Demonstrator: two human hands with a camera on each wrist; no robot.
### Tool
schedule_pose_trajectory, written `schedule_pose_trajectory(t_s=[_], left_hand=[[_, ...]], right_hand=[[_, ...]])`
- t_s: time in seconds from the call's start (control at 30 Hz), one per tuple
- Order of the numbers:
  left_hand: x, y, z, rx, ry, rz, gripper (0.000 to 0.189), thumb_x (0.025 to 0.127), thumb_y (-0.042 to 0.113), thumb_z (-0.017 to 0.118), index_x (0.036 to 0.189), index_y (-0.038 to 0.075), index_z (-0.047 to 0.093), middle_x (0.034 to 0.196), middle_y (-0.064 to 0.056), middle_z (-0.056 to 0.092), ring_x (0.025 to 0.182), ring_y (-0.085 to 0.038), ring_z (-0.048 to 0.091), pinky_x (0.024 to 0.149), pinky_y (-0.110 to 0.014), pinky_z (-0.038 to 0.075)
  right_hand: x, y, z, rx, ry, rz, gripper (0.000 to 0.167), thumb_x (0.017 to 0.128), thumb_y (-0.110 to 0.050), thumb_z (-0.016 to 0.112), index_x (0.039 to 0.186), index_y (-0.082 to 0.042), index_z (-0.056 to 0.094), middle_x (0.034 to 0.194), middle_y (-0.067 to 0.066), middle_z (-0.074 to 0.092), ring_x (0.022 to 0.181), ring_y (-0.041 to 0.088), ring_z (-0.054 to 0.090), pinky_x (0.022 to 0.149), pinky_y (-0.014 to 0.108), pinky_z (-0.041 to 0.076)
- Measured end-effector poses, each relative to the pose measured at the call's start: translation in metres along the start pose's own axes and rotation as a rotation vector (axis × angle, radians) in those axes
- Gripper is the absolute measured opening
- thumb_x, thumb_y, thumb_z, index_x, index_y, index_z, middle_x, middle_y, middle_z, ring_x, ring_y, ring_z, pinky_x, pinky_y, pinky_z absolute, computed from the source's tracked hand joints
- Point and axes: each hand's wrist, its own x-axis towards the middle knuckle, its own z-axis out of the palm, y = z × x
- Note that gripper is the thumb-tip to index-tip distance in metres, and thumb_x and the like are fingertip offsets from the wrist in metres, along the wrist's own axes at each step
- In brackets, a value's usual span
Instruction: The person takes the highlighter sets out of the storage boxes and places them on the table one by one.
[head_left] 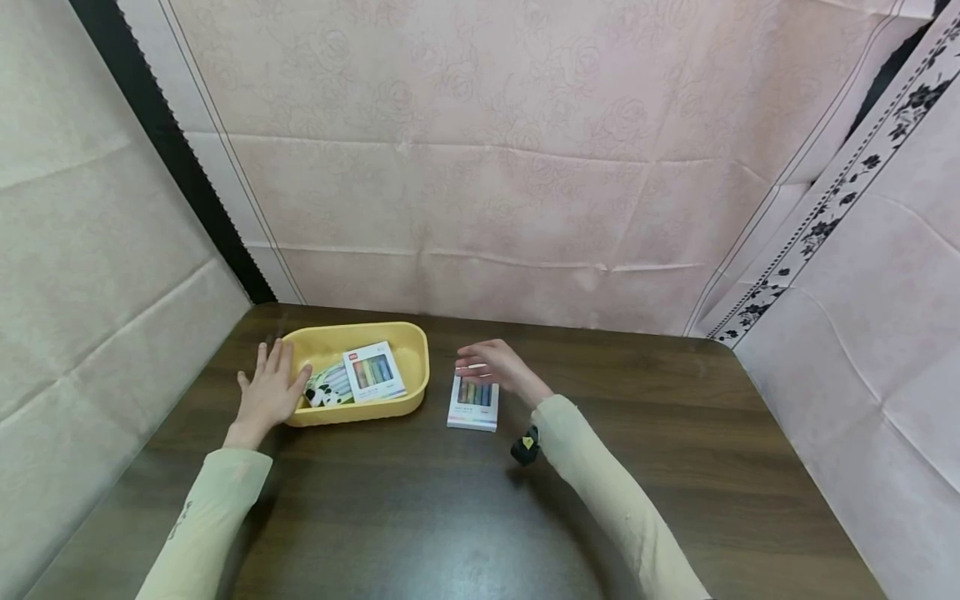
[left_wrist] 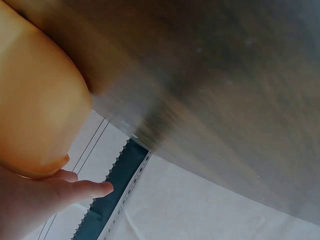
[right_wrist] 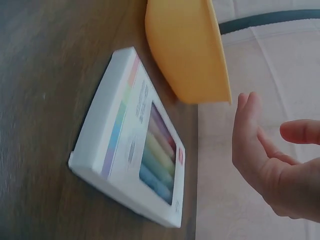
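My left hand [head_left: 264, 393] rests on the left end of a yellow plastic basket [head_left: 415, 367], fingers spread, thumb over the rim. In the left wrist view that hand [left_wrist: 47, 197] lies against the smooth basket wall [left_wrist: 40, 95]. Over the table, my right hand [head_left: 504, 367] hovers above a white box of pastel-coloured sticks [head_left: 472, 414], its fingers loosely bent and nothing in them. From the right wrist view, this box [right_wrist: 120, 145] lies flat, window side up, with a gap between it and the right hand [right_wrist: 275, 172].
Inside the basket lie a similar white box [head_left: 373, 372] with a window and a green-and-white packet [head_left: 328, 388] bearing a black-and-white cartoon animal. The brown wooden table [head_left: 390, 500] is bordered by pale cloth [head_left: 480, 208] at the back and both sides.
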Motion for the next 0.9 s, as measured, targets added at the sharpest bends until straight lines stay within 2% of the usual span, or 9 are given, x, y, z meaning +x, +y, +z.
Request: schedule_pose_trajectory(t_s=[0.3,0.43,0.63,0.73,0.9], left_hand=[[0.0,0.0,0.0,0.003,-0.003,-0.002,0.07,0.095,0.048,0.019,0.142,-0.003,0.007,0.147,-0.027,0.002,0.134,-0.044,-0.007,0.09,-0.076,0.002],[0.0,0.0,0.0,0.011,-0.003,-0.006,0.071,0.095,0.049,0.018,0.142,-0.003,0.007,0.147,-0.027,0.003,0.134,-0.045,-0.006,0.091,-0.075,0.002],[0.001,0.0,0.001,0.009,-0.004,-0.006,0.07,0.095,0.048,0.018,0.142,-0.003,0.007,0.147,-0.026,0.001,0.134,-0.044,-0.007,0.091,-0.075,0.002],[0.001,-0.001,0.001,0.009,-0.002,-0.005,0.071,0.095,0.049,0.018,0.142,-0.002,0.007,0.147,-0.026,0.001,0.134,-0.045,-0.006,0.091,-0.075,0.002],[0.001,-0.001,0.001,0.003,-0.01,-0.008,0.071,0.094,0.05,0.017,0.142,-0.002,0.005,0.148,-0.025,-0.001,0.134,-0.043,-0.01,0.091,-0.075,0.001]], right_hand=[[-0.003,0.0,0.013,0.088,-0.082,-0.026,0.036,0.095,-0.02,0.041,0.122,0.001,0.051,0.117,0.021,0.058,0.09,0.02,0.065,0.085,0.038,0.049],[-0.004,-0.002,0.017,0.119,-0.112,-0.042,0.038,0.095,-0.019,0.039,0.125,0.003,0.047,0.121,0.024,0.055,0.1,0.028,0.062,0.088,0.04,0.047],[-0.002,-0.003,0.023,0.153,-0.158,-0.035,0.04,0.096,-0.018,0.037,0.128,0.005,0.043,0.128,0.026,0.048,0.116,0.036,0.049,0.095,0.044,0.041],[0.0,-0.003,0.026,0.18,-0.177,-0.026,0.04,0.095,-0.017,0.036,0.129,0.005,0.042,0.127,0.025,0.049,0.116,0.036,0.05,0.094,0.043,0.042],[0.0,-0.006,0.032,0.244,-0.197,-0.008,0.04,0.095,-0.017,0.036,0.129,0.004,0.043,0.124,0.023,0.053,0.107,0.031,0.058,0.089,0.04,0.047]])
